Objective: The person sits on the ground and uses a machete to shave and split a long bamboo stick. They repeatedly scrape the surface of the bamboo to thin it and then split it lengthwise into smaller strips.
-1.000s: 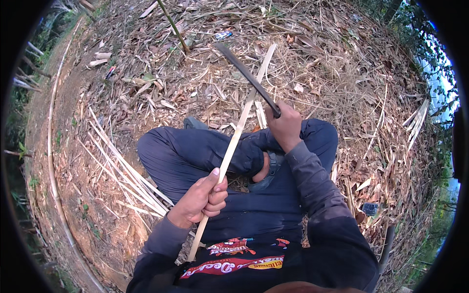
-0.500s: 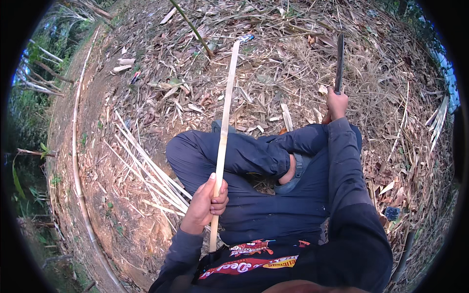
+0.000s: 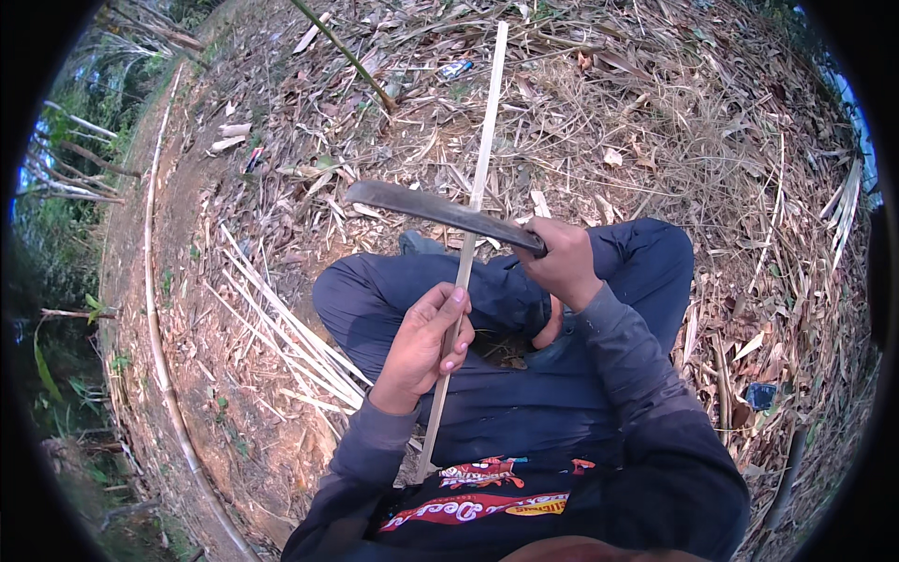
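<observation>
A long, pale strip of split bamboo [image 3: 488,140] slants up and away over my crossed legs. My left hand [image 3: 429,347] is closed around its lower part, thumb lying along it. In my right hand [image 3: 560,255] is a machete [image 3: 421,204] with a dark, wide blade, gripped by its handle end. The blade points left and lies across the strip a little beyond my left hand. It covers a short piece of the strip; whether its edge bites into the strip I cannot tell.
Several split strips [image 3: 290,323] lie in a bundle left of my knee. A long pole [image 3: 154,309] runs along the far left. Dry leaves and shavings [image 3: 599,122] litter the ground. A thin green stem [image 3: 351,58] stands ahead; a dark object [image 3: 760,395] lies at right.
My right hand has swung the machete in from the far right, so its blade now crosses the strip. The strip has tilted to the right, and my left hand has shifted slightly right and up.
</observation>
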{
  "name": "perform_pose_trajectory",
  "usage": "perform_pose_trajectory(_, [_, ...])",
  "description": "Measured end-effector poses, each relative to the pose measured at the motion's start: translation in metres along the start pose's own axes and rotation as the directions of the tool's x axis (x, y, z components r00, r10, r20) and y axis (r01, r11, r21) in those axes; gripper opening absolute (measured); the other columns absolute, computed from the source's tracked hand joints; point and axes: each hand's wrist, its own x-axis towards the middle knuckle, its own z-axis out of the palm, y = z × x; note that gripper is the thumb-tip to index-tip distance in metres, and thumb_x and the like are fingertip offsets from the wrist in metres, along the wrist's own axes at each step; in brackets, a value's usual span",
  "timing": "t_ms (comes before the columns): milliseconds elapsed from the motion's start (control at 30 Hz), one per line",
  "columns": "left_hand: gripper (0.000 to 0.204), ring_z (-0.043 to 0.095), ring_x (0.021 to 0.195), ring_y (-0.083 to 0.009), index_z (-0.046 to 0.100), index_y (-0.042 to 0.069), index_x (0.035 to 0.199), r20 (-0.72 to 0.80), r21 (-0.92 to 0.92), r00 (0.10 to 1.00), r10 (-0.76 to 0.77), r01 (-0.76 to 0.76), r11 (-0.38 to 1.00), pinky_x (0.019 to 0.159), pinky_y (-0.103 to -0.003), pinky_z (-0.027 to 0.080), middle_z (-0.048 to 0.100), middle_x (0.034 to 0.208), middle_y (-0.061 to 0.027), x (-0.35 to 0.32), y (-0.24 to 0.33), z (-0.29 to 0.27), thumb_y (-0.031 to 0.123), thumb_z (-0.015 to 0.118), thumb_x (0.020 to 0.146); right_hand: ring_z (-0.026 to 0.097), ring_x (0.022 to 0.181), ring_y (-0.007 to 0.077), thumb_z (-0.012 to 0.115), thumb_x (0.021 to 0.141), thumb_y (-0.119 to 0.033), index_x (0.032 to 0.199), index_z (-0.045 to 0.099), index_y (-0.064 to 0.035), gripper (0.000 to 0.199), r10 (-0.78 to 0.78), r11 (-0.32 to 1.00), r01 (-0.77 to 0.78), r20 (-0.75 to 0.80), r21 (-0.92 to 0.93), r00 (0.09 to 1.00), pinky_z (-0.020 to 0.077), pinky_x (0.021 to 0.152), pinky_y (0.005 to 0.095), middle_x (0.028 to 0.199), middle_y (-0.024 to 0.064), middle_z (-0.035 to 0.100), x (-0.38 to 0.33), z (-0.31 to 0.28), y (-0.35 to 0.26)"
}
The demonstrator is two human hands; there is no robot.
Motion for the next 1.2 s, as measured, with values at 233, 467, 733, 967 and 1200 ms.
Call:
perform_pose_trajectory(233, [0.025,0.021,0.039,-0.0025,0.049,0.009,0.098,0.009,-0.023,1.000,0.021,-0.021,1.000,0.036,-0.021,0.017,0.031,0.057,0.0040,-0.009,-0.016,0.017,0.032,0.046,0.107,0.057,0.050,0.0268,0.069,0.084,-0.010,0.063,0.052,-0.0079,0.027,-0.176,0.970,0.153,-0.111,-0.188,0.978,0.0418,0.048,0.0391,0.058,0.0085,0.053,0.015,-0.007,-0.002])
perform_pose_trajectory(467, [0.029,0.022,0.039,-0.0025,0.048,0.009,0.096,0.036,-0.076,0.999,0.015,-0.012,0.997,0.037,-0.022,0.016,0.029,0.057,0.0048,0.000,-0.016,0.015,0.036,0.046,0.106,0.061,0.056,0.0272,0.076,0.075,-0.012,0.069,0.054,-0.0082,0.023,-0.142,0.987,0.142,0.006,-0.073,0.990,0.0432,0.049,0.0384,0.063,0.0072,0.057,-0.001,0.001,-0.034])
perform_pose_trajectory(733, [0.028,0.022,0.039,-0.0025,0.047,0.008,0.094,0.085,-0.021,0.996,-0.029,0.031,0.999,0.037,-0.022,0.018,0.031,0.057,0.0050,-0.017,-0.015,0.015,0.033,0.045,0.107,0.064,0.057,0.0316,0.072,0.084,-0.019,0.077,0.065,-0.0046,0.018,0.189,0.955,-0.223,-0.180,-0.197,0.965,0.0492,0.053,0.0406,0.062,0.0134,0.062,0.034,-0.022,0.038])
perform_pose_trajectory(967, [0.030,0.022,0.041,-0.0023,0.047,0.010,0.092,0.019,0.059,1.000,0.011,-0.012,0.998,0.038,-0.021,0.017,0.029,0.058,0.0062,-0.012,-0.009,0.020,0.036,0.047,0.106,0.057,0.050,0.0238,0.072,0.074,-0.006,0.066,0.057,-0.0076,0.018,-0.262,0.947,0.253,-0.022,-0.200,0.965,0.0412,0.048,0.0369,0.056,0.0052,0.051,0.014,-0.020,-0.003])
perform_pose_trajectory(1200, [0.028,0.022,0.040,-0.0019,0.048,0.011,0.092,0.000,0.028,1.000,0.000,0.000,1.000,0.038,-0.021,0.017,0.031,0.058,0.0064,-0.003,-0.012,0.019,0.035,0.046,0.107,0.058,0.051,0.0236,0.073,0.073,-0.008,0.072,0.061,-0.0083,0.012,-0.194,0.963,0.184,-0.036,-0.195,0.980,0.0420,0.048,0.0375,0.060,0.0060,0.055,0.005,-0.010,-0.006])
